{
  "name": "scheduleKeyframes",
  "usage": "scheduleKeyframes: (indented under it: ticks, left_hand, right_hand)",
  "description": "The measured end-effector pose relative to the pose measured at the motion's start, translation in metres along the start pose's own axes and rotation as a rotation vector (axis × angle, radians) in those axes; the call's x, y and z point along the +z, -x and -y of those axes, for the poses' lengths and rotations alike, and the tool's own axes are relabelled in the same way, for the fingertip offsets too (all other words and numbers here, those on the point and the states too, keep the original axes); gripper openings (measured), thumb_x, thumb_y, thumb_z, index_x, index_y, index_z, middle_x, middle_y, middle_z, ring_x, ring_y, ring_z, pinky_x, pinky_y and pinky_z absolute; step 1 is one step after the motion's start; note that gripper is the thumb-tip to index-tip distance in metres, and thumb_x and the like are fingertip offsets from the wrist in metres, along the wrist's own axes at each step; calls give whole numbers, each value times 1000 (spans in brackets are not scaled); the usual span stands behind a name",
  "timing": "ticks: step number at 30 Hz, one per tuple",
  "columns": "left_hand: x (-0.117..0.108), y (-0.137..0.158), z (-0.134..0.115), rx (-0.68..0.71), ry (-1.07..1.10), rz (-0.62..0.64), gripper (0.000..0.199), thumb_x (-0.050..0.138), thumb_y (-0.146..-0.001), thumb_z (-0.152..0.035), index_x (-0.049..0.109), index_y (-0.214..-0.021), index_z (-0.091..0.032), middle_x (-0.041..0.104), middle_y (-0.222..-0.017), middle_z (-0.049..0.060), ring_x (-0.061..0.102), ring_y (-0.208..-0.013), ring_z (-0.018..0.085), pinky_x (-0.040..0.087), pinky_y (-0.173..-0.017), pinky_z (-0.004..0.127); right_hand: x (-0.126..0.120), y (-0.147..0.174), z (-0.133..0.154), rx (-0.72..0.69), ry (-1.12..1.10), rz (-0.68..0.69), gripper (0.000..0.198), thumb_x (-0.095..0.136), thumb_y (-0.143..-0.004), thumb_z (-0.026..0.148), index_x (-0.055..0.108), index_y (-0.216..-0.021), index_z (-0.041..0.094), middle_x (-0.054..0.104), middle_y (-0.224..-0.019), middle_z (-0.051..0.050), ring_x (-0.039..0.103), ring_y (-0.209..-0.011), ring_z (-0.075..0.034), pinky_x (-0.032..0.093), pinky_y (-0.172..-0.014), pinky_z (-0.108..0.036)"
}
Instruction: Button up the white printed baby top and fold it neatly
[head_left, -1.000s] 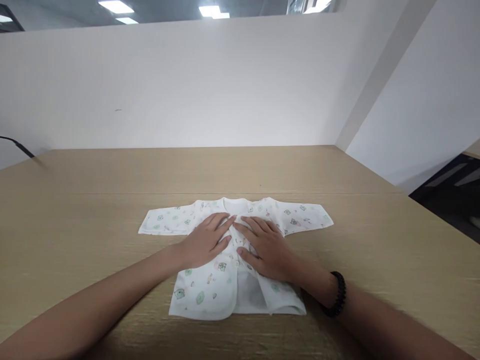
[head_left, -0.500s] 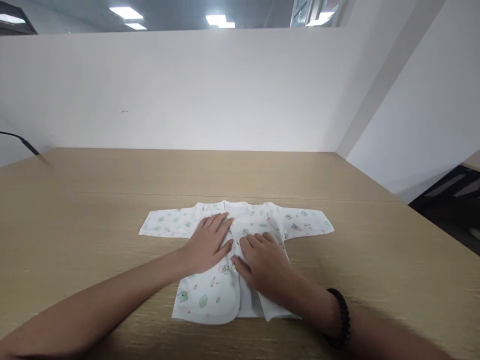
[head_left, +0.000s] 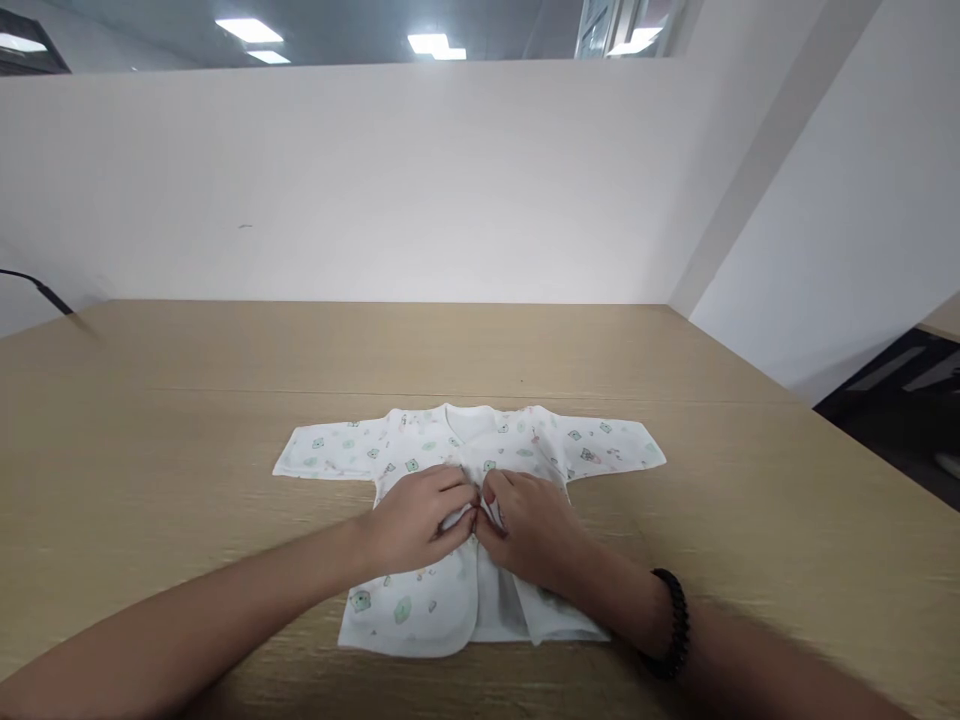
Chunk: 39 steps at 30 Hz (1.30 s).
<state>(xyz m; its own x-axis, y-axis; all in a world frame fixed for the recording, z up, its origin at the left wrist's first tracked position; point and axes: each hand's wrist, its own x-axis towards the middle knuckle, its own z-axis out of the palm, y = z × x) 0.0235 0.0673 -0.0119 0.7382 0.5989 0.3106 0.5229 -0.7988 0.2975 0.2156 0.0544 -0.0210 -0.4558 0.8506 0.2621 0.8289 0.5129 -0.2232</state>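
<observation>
A small white baby shirt [head_left: 409, 605] with green and pink prints lies face up on the table, both sleeves spread out sideways. Its front is closed at the upper chest and parts towards the hem, where the inner back panel shows. My left hand [head_left: 424, 518] pinches the edge of the front opening at mid-chest. Right beside it, my right hand [head_left: 529, 525] pinches the same opening from the other side, the fingertips of both hands nearly meeting. Whatever fastener lies between the fingertips is hidden. A black beaded bracelet [head_left: 670, 622] circles my right wrist.
The wooden table [head_left: 225, 345] reaches back to a white partition [head_left: 375, 180], with another white wall [head_left: 847, 220] on the right. A black cable [head_left: 45, 292] comes in at the far left. Past the right table edge stands something dark [head_left: 907, 400].
My left hand has come down from near the neckline and gone from lying flat to pinching. My right hand has closed at the front edge, close to the left.
</observation>
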Motion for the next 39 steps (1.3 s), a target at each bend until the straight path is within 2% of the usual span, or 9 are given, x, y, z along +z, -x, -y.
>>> scheduleKeyframes:
  ticks: [5, 8, 11, 14, 18, 23, 29, 34, 39]
  left_hand:
    - [0, -1, -1, 8, 17, -27, 13, 44, -91, -19, 56, -86, -18, 56, -87, 6, 55, -82, 20, 46, -70, 30]
    - [-1, -2, -2, -30, 37, -35, 12, 48, -91, -21, 57, -98, -18, 58, -101, 9, 56, -94, 23, 49, -81, 35]
    - [-2, -2, -3, -66, 81, -49, 20, 50, -92, -23, 55, -111, -18, 55, -116, 11, 53, -108, 24, 47, -94, 39]
    - [0, -1, -2, -94, 98, -47, 26, 48, -95, -23, 49, -121, -19, 55, -123, 11, 52, -113, 24, 46, -98, 40]
    - [3, -1, 1, -92, 92, -36, 24, 42, -97, -20, 52, -119, -18, 58, -118, 11, 54, -110, 24, 46, -97, 41]
    - [3, -1, 2, -69, 102, -22, 24, 37, -98, -17, 56, -111, -16, 58, -111, 11, 55, -104, 23, 47, -94, 39]
    - [3, -1, 1, -109, 133, -25, 25, 35, -100, -18, 55, -116, -18, 58, -113, 10, 53, -106, 23, 46, -93, 39]
    - [0, -4, 3, -211, 103, -63, 20, 44, -99, -29, 57, -112, -20, 60, -107, 8, 53, -103, 24, 45, -92, 42]
    - [0, -4, 5, -173, 111, -45, 21, 43, -100, -30, 62, -105, -22, 60, -102, 7, 53, -99, 23, 45, -89, 39]
  right_hand:
    - [1, -1, -2, 9, -63, 9, 4, 54, -81, 20, 52, -77, 18, 63, -73, -2, 54, -65, -16, 23, -56, -28]
    - [-1, -3, -4, 55, -159, -23, 6, 52, -79, 16, 51, -74, 19, 59, -67, 1, 50, -60, -14, 23, -56, -27]
    - [-6, -5, -5, 104, -262, -61, 9, 50, -79, 14, 48, -72, 19, 55, -64, 2, 44, -56, -12, 23, -54, -26]
    - [-10, -8, -6, 119, -329, -65, 12, 47, -80, 13, 44, -70, 19, 53, -62, 3, 41, -55, -11, 23, -53, -25]
    - [-9, -8, -5, 120, -300, -38, 9, 47, -82, 16, 45, -74, 20, 54, -63, 3, 41, -55, -12, 23, -54, -26]
    - [3, -6, -4, 96, -157, -44, 9, 53, -85, 26, 49, -88, 19, 58, -67, 2, 52, -62, -16, 23, -55, -27]
    - [-1, -7, -5, 116, -57, -19, 5, 43, -88, 16, 47, -86, 19, 62, -72, -2, 54, -61, -17, 19, -52, -29]
    - [-5, -8, -6, 139, -133, -56, 7, 40, -90, 18, 46, -91, 18, 61, -72, -3, 53, -60, -17, 20, -52, -27]
    - [-2, -10, -9, 167, -218, -76, 9, 42, -88, 19, 44, -96, 18, 55, -64, 2, 47, -54, -15, 22, -51, -26]
